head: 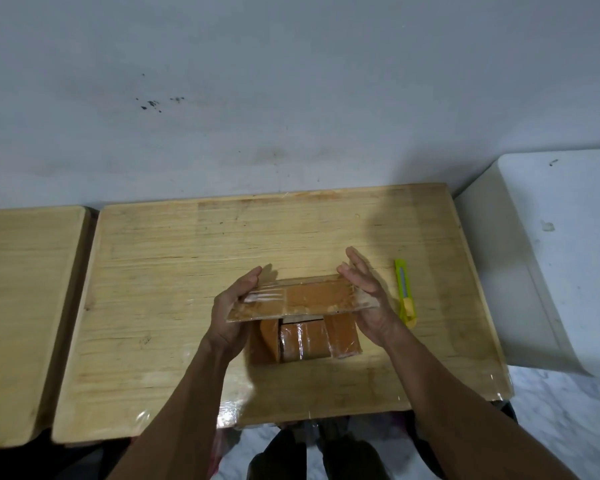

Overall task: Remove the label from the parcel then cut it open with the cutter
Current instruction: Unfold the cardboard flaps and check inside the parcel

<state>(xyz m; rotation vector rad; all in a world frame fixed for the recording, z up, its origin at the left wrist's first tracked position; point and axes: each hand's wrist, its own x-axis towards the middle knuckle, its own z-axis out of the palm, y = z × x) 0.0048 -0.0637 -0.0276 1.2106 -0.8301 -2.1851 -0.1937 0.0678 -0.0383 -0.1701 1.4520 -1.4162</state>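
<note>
A flat brown cardboard parcel wrapped in clear tape is held level above the wooden table. My left hand presses on its left end and my right hand on its right end, fingers stretched forward. A pale, shiny patch of tape lies on the parcel's left part; I cannot tell whether it is a label. Under the parcel's near edge, smaller taped cardboard pieces rest on the table, partly hidden. A yellow-green cutter lies on the table just right of my right hand, untouched.
A second wooden table stands to the left across a narrow gap. A white box-like unit stands to the right of the table. A grey wall runs behind. Dark clothing and a pale floor show below the table's front edge.
</note>
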